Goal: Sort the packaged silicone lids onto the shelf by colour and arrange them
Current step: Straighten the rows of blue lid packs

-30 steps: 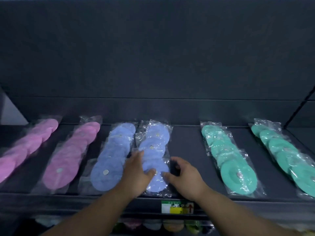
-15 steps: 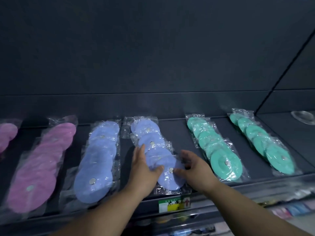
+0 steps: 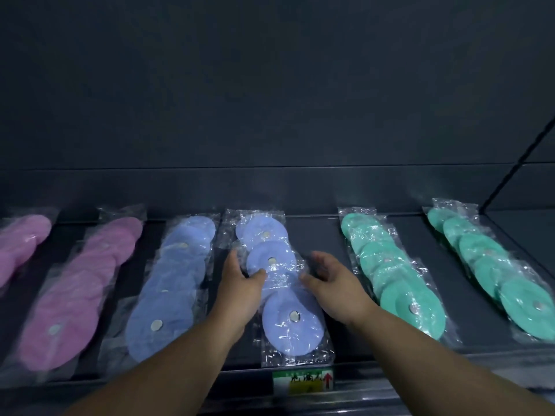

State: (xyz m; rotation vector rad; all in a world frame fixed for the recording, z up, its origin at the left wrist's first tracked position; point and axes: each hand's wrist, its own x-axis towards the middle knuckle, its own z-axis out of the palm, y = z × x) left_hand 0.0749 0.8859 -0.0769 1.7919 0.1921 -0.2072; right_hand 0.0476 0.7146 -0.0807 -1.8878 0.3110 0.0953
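Head view: the blue lid row directly behind the shelf label has been fanned out straighter. It is steadied by the flat left hand; the right hand has been eased off, spread, holding nothing (blue looks settled).

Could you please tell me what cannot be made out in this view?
Head view:
- Left pink row: cut off by the left edge.
- Right green row: front end past the right edge.
- Blue pack between left hand and right hand: middle hidden by thumbs and glare.
- Shelf label: print blurred.
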